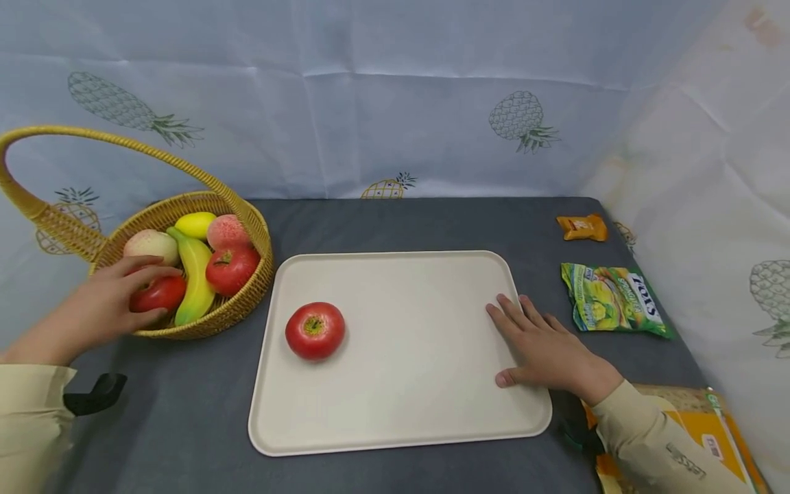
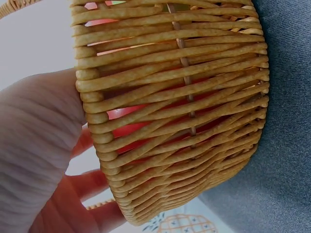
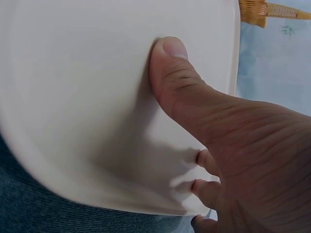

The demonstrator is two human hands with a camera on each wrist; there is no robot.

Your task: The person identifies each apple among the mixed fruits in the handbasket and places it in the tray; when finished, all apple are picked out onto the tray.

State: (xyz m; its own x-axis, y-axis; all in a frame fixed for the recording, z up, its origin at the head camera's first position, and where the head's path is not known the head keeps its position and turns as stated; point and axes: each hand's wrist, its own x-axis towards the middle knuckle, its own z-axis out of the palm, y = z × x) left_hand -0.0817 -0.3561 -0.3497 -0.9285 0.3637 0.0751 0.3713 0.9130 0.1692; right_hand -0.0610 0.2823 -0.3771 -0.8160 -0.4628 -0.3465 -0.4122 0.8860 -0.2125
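My left hand [image 1: 114,295] reaches over the near-left rim of a yellow wicker basket [image 1: 237,312] and grips a red apple [image 1: 162,293] inside it, thumb on the near side and fingers over the far side. In the left wrist view, the basket's woven wall [image 2: 175,97] hides most of that apple. Another red apple [image 1: 315,331] sits at the left of a cream rectangular tray [image 1: 407,357]. With fingers spread, my right hand [image 1: 546,346] rests on the tray's right edge; its thumb [image 3: 172,68] lies on the tray surface in the right wrist view.
Beside the gripped apple, the basket holds a banana [image 1: 196,274], a lemon [image 1: 195,224], two peach-like fruits and a red apple [image 1: 232,269]. Its tall handle [image 1: 142,152] arches above. At right lie an orange packet [image 1: 582,227], a green candy bag [image 1: 614,299] and a yellow-orange package [image 1: 697,425].
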